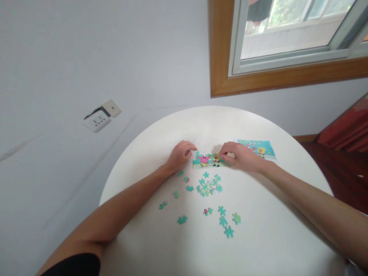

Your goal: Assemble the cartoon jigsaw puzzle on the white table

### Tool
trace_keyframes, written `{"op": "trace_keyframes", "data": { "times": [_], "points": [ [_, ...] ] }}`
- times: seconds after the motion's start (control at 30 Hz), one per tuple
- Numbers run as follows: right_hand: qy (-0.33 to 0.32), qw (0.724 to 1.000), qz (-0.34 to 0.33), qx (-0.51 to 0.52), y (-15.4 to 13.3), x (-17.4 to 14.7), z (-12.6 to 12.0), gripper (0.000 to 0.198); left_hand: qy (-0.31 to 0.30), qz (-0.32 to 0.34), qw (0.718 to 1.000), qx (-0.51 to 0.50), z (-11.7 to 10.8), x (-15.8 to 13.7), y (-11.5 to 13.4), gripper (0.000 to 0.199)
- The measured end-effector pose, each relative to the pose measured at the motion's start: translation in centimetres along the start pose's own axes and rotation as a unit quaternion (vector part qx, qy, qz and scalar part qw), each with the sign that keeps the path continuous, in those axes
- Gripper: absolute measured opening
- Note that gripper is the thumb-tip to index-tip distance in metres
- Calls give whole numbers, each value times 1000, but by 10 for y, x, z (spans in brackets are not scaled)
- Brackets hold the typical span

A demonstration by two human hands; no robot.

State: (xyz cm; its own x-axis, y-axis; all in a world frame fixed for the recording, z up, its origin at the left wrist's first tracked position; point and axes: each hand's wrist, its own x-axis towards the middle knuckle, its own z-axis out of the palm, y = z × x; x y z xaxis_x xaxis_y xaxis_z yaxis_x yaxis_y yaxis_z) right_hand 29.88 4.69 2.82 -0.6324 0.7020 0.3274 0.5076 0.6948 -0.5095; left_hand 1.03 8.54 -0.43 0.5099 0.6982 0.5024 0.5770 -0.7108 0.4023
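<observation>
A partly joined jigsaw puzzle [204,161] lies on the white round table [143,245], showing a pink figure and a yellow square figure on teal. My left hand [180,155] rests at its left side, the index fingertip by the upper left corner and a gap between finger and thumb. At the right end, my right hand [234,154] has thumb and index finger pinched on a puzzle piece, mostly hidden by the fingers. Below the joined part lies a small pile of loose puzzle pieces [204,188], teal and white.
Several single pieces, such as a teal piece [182,219] and another teal piece [229,231], are scattered nearer me. Behind my right hand lies a printed picture sheet [268,147]. A wall with a socket [97,120] and a wood-framed window [220,82] stand beyond the table.
</observation>
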Motion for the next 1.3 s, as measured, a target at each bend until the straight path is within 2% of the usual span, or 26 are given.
{"op": "trace_keyframes", "data": {
  "times": [0.43, 0.93, 1.13, 1.2, 1.3],
  "points": [
    [90, 988, 115, -56, 6, 1, -1, 19, -14, 18, 1000, -14, 0, -1, -2, 40],
    [110, 982, 141, -55, 7, 1, -1, 19, -12, 36, 999, -5, 0, 0, -1, 36],
    [102, 987, 119, -27, 0, 1, 1, 17, -17, 25, 1000, -5, -1, 0, 1, 36],
    [86, 993, 85, -10, -9, 1, 3, 16, -17, 21, 1000, -2, 0, 0, 1, 37],
    [29, 999, -6, 31, -31, 0, 9, 14, -14, 18, 1000, 0, 1, 0, 0, 36]
  ]
}}
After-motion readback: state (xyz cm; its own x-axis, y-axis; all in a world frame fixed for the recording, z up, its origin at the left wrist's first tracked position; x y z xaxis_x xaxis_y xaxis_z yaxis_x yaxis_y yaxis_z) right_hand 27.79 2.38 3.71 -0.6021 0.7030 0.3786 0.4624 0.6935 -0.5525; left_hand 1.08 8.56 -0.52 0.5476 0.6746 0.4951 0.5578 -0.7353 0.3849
